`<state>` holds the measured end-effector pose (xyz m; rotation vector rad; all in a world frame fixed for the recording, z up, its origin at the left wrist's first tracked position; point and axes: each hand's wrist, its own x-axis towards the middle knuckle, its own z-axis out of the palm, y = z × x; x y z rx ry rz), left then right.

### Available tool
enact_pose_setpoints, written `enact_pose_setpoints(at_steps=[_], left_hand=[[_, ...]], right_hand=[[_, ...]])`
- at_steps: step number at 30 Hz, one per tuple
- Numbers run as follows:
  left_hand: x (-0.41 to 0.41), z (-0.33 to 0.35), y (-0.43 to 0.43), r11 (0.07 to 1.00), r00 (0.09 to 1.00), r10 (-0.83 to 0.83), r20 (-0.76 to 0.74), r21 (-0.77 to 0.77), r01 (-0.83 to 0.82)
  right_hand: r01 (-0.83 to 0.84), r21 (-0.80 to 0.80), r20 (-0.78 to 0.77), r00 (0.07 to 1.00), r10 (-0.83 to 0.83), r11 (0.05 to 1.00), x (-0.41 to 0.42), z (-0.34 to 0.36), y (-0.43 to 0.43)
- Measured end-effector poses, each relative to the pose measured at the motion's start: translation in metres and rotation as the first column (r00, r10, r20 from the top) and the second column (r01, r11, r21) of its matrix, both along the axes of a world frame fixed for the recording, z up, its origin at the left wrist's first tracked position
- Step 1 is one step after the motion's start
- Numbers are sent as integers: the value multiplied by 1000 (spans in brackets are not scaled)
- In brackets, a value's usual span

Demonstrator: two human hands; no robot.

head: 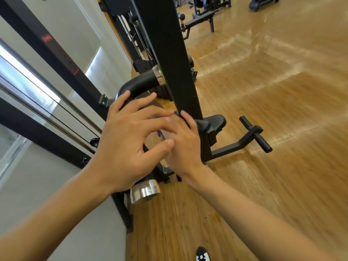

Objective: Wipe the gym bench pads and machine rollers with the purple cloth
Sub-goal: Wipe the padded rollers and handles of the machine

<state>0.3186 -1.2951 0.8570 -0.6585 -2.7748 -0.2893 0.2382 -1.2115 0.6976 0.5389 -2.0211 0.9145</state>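
Only a sliver of the purple cloth [159, 133] is seen, wedged in the gap between the two hands, against the thumb side of the right hand [183, 143]. Whether the cloth is pinched or merely pressed by that hand cannot be told: its fingers are laid fairly straight against the black upright post [169, 53], and its palm side is hidden. The left hand [128, 140] is held with fingers spread and loosely bent, nothing being seen in its grasp; its thumb is brought against the back of the right hand.

Just beyond the left fingertips a black roller [143, 82] with a chrome cap is found, and below the left wrist a second chrome end [145, 191] is shown, its padding covered by the arm. To the right of the grip a seat pad [216, 120] and a foot peg [256, 134] are placed; well beyond, a bench [201, 17] is set on the wooden floor [273, 81].

No wiping contact is shown, so the task is judged to be early or between surfaces. What has been cleaned cannot be read from the blurred surfaces.
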Motion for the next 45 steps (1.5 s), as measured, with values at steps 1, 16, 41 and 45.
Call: enact_pose_setpoints(at_steps=[1, 16, 41, 45], left_hand=[[0, -1, 1, 1000, 1000, 7, 2, -2, -7], [8, 1, 5, 998, 998, 57, 40, -1, -57], [18, 6, 10, 995, 991, 101, 86, -13, -101], [25, 10, 21, 994, 993, 95, 76, 46, -98]], right_hand=[[22, -10, -3, 1000, -22, 1000, -5, 7, -2], [-5, 119, 59, 998, -2, 993, 24, -26, 11], [39, 131, -167, 986, -17, 991, 40, -74, 29], [31, -56, -124, 992, -38, 998, 32, -31, 21]])
